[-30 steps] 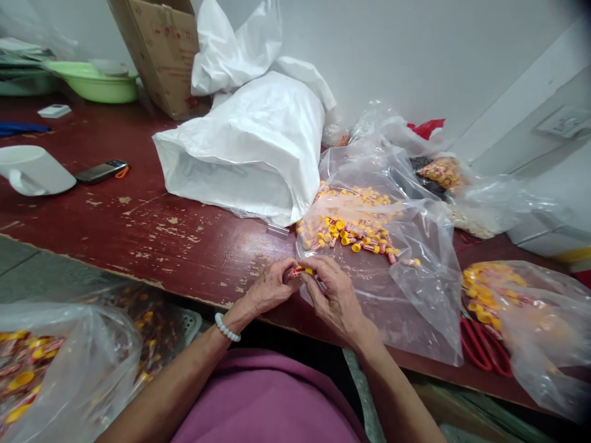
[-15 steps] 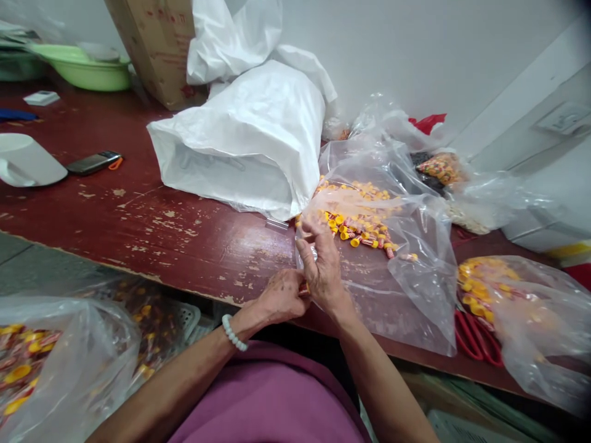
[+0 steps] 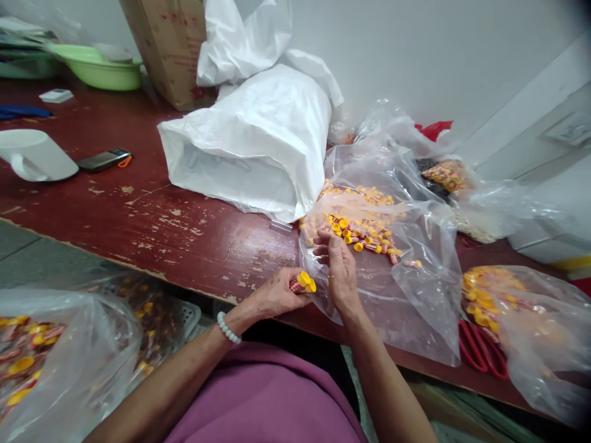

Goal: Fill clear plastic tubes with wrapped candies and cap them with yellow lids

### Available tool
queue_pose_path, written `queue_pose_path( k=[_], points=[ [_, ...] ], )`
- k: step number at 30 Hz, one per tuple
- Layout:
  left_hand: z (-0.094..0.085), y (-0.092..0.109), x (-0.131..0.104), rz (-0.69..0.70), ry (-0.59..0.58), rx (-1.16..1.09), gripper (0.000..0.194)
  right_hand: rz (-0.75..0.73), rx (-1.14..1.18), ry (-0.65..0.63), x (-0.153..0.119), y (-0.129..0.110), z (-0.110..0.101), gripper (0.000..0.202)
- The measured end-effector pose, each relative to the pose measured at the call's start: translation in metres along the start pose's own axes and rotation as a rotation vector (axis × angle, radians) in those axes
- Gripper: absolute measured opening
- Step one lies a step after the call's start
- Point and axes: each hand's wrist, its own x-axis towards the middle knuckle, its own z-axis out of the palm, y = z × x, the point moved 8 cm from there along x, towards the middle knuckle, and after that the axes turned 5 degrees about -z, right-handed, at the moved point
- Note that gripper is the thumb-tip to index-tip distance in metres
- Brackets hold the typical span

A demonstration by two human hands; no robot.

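Note:
My left hand point(image 3: 279, 294), with a pale bead bracelet at the wrist, is closed around a few small red-patterned pieces with yellow caps point(image 3: 303, 282) near the table's front edge. To its right, my right hand point(image 3: 339, 267) is raised with its fingers apart, and nothing shows between them. It is over the near left part of a clear plastic bag point(image 3: 422, 314). Many yellow-capped pieces point(image 3: 362, 237) lie in a heap in that bag, just beyond my right hand.
A white sack point(image 3: 258, 123) lies open-mouthed behind my hands. Red scissors point(image 3: 482, 351) and another bag of capped pieces point(image 3: 521, 307) are at right. A white mug point(image 3: 41, 157) and phone point(image 3: 104, 160) are at left. A filled bag point(image 3: 92, 344) sits below the edge.
My hands have come apart: the right one has moved right and opened. The yellow caps in my left hand now show. The view has shifted slightly.

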Motion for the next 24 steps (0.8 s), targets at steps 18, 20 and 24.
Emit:
queue_pose_path(
  k=[18, 20, 24],
  points=[
    [-0.033, -0.013, -0.015, -0.113, 0.116, -0.110, 0.015, 0.206, 0.432, 0.036, 0.013, 0.019, 0.041, 0.045],
    [-0.036, -0.018, -0.017, -0.141, 0.130, -0.144, 0.016, 0.148, 0.372, 0.015, 0.014, 0.012, 0.040, 0.043],
    [-0.034, -0.012, -0.020, -0.139, 0.120, -0.060, 0.014, -0.040, 0.128, 0.000, 0.010, -0.012, 0.043, 0.037]
  ],
)
